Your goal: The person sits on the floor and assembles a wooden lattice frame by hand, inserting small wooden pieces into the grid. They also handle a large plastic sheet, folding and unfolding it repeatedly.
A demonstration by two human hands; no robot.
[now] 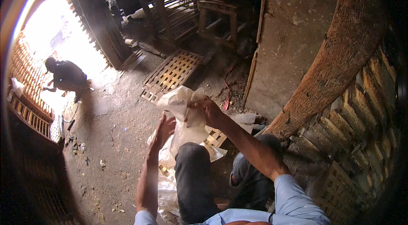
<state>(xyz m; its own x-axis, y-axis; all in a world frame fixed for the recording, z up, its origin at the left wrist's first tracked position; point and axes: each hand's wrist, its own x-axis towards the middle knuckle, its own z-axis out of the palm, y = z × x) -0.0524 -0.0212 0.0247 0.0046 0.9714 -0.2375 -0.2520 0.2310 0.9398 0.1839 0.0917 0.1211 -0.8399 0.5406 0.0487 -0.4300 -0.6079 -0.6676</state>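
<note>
A crumpled, see-through whitish plastic sheet (189, 125) hangs in front of my knees; whether it is a bag I cannot tell. My right hand (209, 112) grips its upper edge with closed fingers. My left hand (165, 129) is raised beside the sheet's left side, its fingers stretched and apart, holding nothing. More clear plastic (168, 197) lies along the floor by my left leg. Partly covered by the sheet, a woven slatted panel (216, 137) shows between my knees.
A woven bamboo panel (176, 70) lies on the dirt floor ahead. At the left, another person (68, 74) crouches in the bright opening near slatted racks (32, 116). A curved wooden trunk (327, 63) and stacked slats (352, 123) stand at right. Behind is a wooden stool (219, 8).
</note>
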